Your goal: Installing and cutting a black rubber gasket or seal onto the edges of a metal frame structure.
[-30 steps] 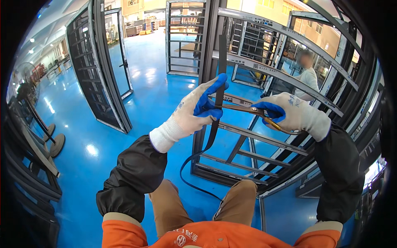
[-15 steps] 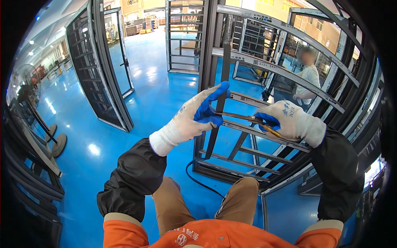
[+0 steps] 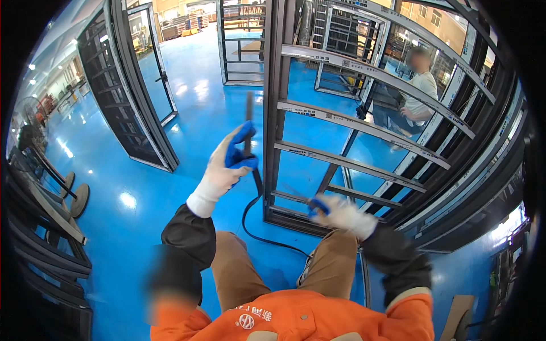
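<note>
My left hand [image 3: 220,170], in a white glove with blue-coated fingers, is closed around a black rubber strip [image 3: 248,209]. A short end of the strip stands up above the fingers; the rest hangs down and curves along the floor to my feet. Lower and to the right, my gloved right hand [image 3: 348,218] is blurred by motion. Its fingers are closed on scissors [image 3: 297,195], whose blades show only as a faint smear pointing left. A dark grey window frame [image 3: 274,113] with pale film-covered crossbars stands just beyond my right hand, apart from the strip.
A person [image 3: 422,85] in a light top is behind the frame's bars. More framed panels [image 3: 122,91] stand on the blue floor at left. A fan with a round base [image 3: 79,199] and stacked dark profiles [image 3: 48,273] are at far left.
The strip has come away from the window frame with my left hand, which moved left and down. My right hand has dropped down and left with the scissors, away from the strip.
</note>
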Demonstrator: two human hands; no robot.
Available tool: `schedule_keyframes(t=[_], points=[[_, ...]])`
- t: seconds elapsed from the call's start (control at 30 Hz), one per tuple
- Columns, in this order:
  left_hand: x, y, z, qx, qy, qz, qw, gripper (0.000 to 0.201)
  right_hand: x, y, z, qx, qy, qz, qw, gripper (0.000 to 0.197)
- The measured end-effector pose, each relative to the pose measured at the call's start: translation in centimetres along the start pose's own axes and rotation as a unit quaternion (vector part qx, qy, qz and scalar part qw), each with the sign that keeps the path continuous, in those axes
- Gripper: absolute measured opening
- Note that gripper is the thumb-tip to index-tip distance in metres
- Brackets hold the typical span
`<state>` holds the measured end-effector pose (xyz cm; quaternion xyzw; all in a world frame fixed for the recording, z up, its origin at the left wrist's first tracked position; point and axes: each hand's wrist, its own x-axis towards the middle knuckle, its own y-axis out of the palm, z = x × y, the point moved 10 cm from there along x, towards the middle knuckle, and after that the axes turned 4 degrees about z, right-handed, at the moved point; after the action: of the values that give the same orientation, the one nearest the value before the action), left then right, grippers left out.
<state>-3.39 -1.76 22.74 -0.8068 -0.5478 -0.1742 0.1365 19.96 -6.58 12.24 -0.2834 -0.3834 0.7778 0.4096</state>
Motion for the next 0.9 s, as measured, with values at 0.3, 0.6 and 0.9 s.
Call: schedule_keyframes(t=[0.3, 0.6, 0.9], points=[[-5.7, -3.7, 6.0, -0.02, -0.045, -0.111, 0.993, 0.076, 2.6, 34.9, -11.1, 0.154, 0.17, 0.22, 0.948, 0.073], [-7.0, 7.8, 8.3, 0.155, -0.14, 0.076, 0.975, 0.076, 9.4, 4.5, 3.3, 0.705, -0.13, 0.045, 0.696, 0.039], [2.2, 3.2, 1.6, -0.033, -0.032, -0.031, 0.998, 0.074, 4.0, -0.3, -2.2, 0.671, -0.14, -0.115, 0.719, 0.045]])
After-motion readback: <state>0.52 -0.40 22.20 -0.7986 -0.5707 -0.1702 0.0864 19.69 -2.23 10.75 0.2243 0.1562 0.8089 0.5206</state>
